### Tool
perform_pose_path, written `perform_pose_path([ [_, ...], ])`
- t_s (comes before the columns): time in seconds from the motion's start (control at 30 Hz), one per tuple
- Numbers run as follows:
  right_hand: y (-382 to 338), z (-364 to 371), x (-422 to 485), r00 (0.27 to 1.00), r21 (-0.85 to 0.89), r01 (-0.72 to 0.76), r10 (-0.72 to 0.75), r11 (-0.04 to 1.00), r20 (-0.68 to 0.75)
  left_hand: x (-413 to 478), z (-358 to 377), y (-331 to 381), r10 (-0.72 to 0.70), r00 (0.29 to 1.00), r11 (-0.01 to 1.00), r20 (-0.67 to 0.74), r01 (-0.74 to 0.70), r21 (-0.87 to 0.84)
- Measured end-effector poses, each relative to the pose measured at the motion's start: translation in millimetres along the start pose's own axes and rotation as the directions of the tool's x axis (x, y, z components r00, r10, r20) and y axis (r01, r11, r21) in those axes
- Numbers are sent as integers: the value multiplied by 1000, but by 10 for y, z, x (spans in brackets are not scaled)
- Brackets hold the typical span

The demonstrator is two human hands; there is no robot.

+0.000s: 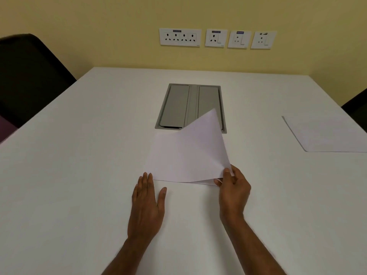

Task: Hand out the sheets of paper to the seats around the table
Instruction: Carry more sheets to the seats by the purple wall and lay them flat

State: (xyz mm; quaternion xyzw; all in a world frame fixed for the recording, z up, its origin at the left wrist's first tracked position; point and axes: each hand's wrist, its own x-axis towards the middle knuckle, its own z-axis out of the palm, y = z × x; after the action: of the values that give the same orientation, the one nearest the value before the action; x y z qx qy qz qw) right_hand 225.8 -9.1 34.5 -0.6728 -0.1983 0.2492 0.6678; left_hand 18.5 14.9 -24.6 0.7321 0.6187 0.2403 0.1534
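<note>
A white sheet of paper (188, 153) is lifted at its right side above the white table (79, 175), its far corner raised over the grey panel. My right hand (232, 193) pinches the sheet's near right corner between thumb and fingers. Under that corner a thin edge of more paper (204, 182) shows on the table. My left hand (148, 203) lies flat on the table with straight fingers, its fingertips at the sheet's near left corner. Another white sheet (327, 135) lies flat at the table's right edge.
A grey metal cable panel (178, 106) is set into the middle of the table. A black chair back (29, 76) stands at the left, another dark chair (355, 108) at the right edge. Wall sockets (216, 38) line the yellow wall behind.
</note>
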Motion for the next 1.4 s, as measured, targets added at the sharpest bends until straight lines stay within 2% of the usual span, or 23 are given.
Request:
perform_pose_path([
  [0.1, -133, -65, -9, 976, 215, -213, 219, 953, -4, -35, -158, 74, -138, 988, 947, -70, 111, -301],
  [0.17, -205, -124, -54, 954, 297, -292, 299, 909, 20, -63, -298, 109, -309, 946, 834, -96, 221, -506],
  [0.23, -253, -181, -115, 939, 336, -333, 341, 881, 39, -91, -441, 145, -432, 899, 716, -72, 294, -634],
  [0.47, -498, -320, -513, 914, 375, -403, 392, 835, 107, -140, -979, 148, -574, 808, 347, 133, 387, -854],
  [0.57, -616, -354, -747, 907, 356, -420, 398, 835, 135, -219, -1254, 110, -592, 787, 243, 174, 380, -892],
  [0.73, -841, -416, -1153, 900, 330, -436, 402, 837, 169, -454, -1695, 60, -622, 769, 196, 150, 338, -921],
  [0.93, -1176, -589, -1621, 878, 343, -477, 421, 809, 228, -974, -2113, 59, -656, 727, 13, 203, 280, -960],
  [1.07, -1407, -708, -1919, 854, 364, -516, 435, 775, 284, -1372, -2418, 78, -656, 725, -70, 210, 219, -973],
  [1.4, -1689, -842, -2924, 794, 236, -563, 438, 792, 422, -2545, -3324, -77, -728, 674, -78, 129, 106, -991],
])
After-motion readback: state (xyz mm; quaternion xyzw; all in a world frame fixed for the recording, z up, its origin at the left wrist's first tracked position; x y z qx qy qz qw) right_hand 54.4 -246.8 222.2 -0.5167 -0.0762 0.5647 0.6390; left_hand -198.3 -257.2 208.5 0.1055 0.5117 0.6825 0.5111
